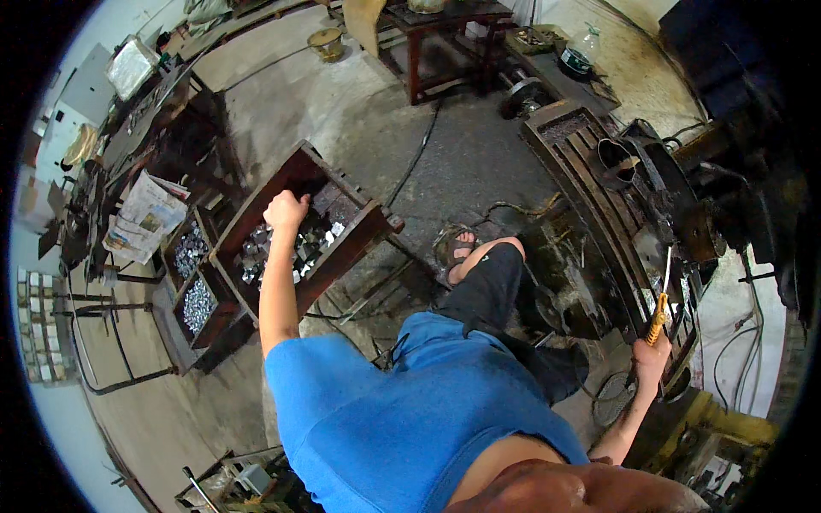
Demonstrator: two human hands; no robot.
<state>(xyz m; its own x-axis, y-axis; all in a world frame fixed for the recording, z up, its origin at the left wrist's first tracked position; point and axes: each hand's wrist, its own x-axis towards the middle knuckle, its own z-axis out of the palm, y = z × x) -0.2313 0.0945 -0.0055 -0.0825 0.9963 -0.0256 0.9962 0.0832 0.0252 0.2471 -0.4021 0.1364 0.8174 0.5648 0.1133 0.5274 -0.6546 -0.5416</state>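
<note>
My left hand (286,211) is over a brown box (318,272) at the left, its fingers curled closed. Whatever they may hold is hidden. Small shiny metal blocks (310,250) lie heaped in that box, just below the hand. On the right, my right hand (652,352) is wrapped round the yellow handle of a screwdriver (658,320). Its long pale shaft points away from me, toward the dark, greasy machine (684,209). The tip ends near the machine's slotted table (590,197).
Beside the box stand two smaller bins of metal pieces (198,305). Newspaper (147,215) hangs at the left workbench. A cable (421,158) crosses the floor ahead. Farther off are a bucket (326,44) and a dark table (449,19). My foot (462,246) rests near the machine.
</note>
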